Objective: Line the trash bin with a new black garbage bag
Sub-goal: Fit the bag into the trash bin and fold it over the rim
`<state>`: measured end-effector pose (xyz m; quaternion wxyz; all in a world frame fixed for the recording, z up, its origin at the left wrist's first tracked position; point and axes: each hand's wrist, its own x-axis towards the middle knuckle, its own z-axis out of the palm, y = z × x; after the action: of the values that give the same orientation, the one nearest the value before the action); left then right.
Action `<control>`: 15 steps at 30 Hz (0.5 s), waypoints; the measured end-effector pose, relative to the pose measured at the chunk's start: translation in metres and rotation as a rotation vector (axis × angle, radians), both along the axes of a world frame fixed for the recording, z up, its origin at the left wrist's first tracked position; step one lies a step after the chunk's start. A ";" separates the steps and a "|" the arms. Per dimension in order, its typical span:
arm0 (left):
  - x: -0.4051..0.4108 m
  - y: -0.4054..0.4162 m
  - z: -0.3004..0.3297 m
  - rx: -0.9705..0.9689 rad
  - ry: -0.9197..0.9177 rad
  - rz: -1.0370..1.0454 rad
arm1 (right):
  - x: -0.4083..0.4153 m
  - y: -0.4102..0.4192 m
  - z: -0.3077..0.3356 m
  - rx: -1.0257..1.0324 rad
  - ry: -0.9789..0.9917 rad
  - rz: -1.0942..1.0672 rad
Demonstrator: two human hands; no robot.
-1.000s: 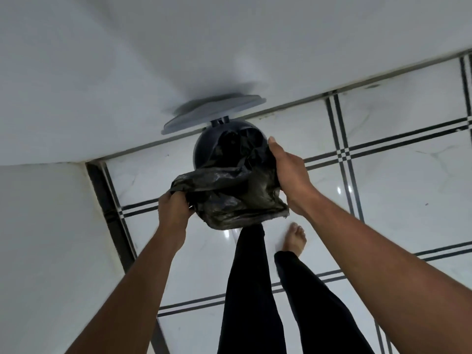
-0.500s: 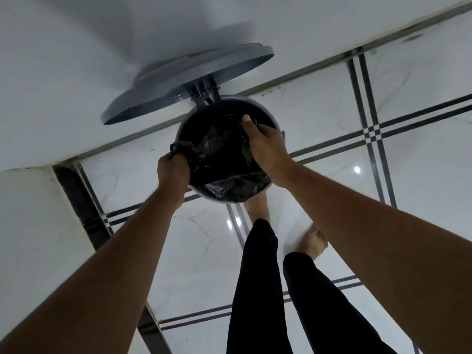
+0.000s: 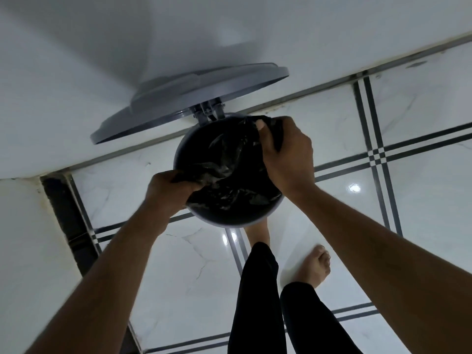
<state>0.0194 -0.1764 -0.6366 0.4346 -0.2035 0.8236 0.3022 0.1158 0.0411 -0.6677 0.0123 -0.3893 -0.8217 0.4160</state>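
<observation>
A round grey trash bin [image 3: 224,220] stands on the floor against the wall, and its grey lid [image 3: 194,98] is tipped up on the hinge behind it. A crumpled black garbage bag [image 3: 229,175] fills the bin's mouth. My left hand [image 3: 169,186] grips the bag's edge at the bin's near left rim. At the far right rim my right hand [image 3: 287,154] clutches a fold of the bag. The bin's inside is hidden by the bag.
A white wall [image 3: 102,47] rises right behind the bin, and another wall face [image 3: 23,238] with a dark vertical strip [image 3: 67,221] is on the left. My bare feet [image 3: 315,267] and black trouser legs [image 3: 258,302] stand on glossy white floor tiles [image 3: 421,118] just in front of the bin.
The bag has gone from held above the bin down into its mouth. My hands have spread to opposite sides of the rim, and the view has come closer to the bin.
</observation>
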 end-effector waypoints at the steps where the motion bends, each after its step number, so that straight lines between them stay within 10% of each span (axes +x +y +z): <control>1: -0.003 -0.010 0.002 -0.010 0.017 0.012 | -0.003 0.005 0.003 -0.017 0.017 -0.017; 5: -0.031 -0.037 0.009 0.007 0.064 -0.007 | -0.010 0.022 0.003 0.064 0.004 0.026; 10: -0.068 -0.062 -0.003 0.625 -0.371 0.080 | -0.016 0.027 -0.006 0.035 0.029 0.027; 15: -0.089 -0.046 -0.030 0.641 -0.292 0.366 | -0.025 0.036 -0.027 0.039 -0.047 -0.041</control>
<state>-0.0695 -0.2223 -0.6664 0.5275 -0.2418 0.5673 0.5843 0.0906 0.0767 -0.6949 0.0091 -0.4152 -0.8216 0.3906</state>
